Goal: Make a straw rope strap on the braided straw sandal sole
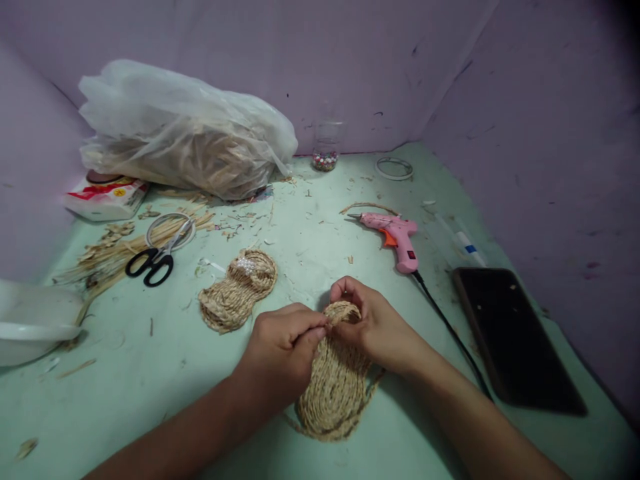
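Observation:
A coiled, braided straw slipper [337, 390] lies in front of me, its rounded heel end towards me. My left hand [287, 350] pinches the edge of its raised straw band with thumb and forefinger. On the other side, my right hand [373, 323] is closed around the band, fingers behind it and thumb in front. A loose braid end sticks out at the slipper's right side. Farther left rests a smaller straw slipper [237, 290] with white beads on its band, touched by neither hand.
A pink glue gun [393, 237] lies at right, its cord running towards me past a black phone [517, 340]. Black-handled scissors [157, 260] lie at left near a white bowl [37, 327]. A plastic bag [185, 133] and a cup of beads [326, 150] stand at the back.

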Demonstrator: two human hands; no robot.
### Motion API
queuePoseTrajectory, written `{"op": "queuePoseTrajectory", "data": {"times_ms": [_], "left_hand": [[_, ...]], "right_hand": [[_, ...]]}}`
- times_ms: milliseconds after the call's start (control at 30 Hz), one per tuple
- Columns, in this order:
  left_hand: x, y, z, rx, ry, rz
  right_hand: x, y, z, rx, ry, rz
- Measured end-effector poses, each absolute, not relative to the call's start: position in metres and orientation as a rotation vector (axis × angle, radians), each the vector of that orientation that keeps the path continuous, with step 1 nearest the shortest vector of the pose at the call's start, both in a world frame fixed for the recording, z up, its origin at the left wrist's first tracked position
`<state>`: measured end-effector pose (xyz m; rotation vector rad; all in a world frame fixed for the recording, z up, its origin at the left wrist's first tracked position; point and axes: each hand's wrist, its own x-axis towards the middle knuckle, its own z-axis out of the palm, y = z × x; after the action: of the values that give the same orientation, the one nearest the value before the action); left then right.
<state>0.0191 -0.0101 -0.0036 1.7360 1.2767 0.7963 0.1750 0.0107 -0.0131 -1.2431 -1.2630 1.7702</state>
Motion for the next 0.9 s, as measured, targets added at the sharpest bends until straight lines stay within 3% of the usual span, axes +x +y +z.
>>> {"op": "queuePoseTrajectory", "data": {"times_ms": [200, 433, 900], "left_hand": [[0.024, -0.008, -0.001, 1.169, 1.258, 0.701], [0.018, -0.004, -0.008, 1.776, 1.359, 0.923], [0.018, -0.004, -0.016, 1.683, 1.321, 0.73]], "right_hand": [[0.175, 0.01, -0.015, -1.222, -1.271, 1.763], [0.176, 0.01, -0.015, -1.236, -1.297, 1.739], [0.174, 0.01, -0.013, -1.23, -1.235, 1.779]]}}
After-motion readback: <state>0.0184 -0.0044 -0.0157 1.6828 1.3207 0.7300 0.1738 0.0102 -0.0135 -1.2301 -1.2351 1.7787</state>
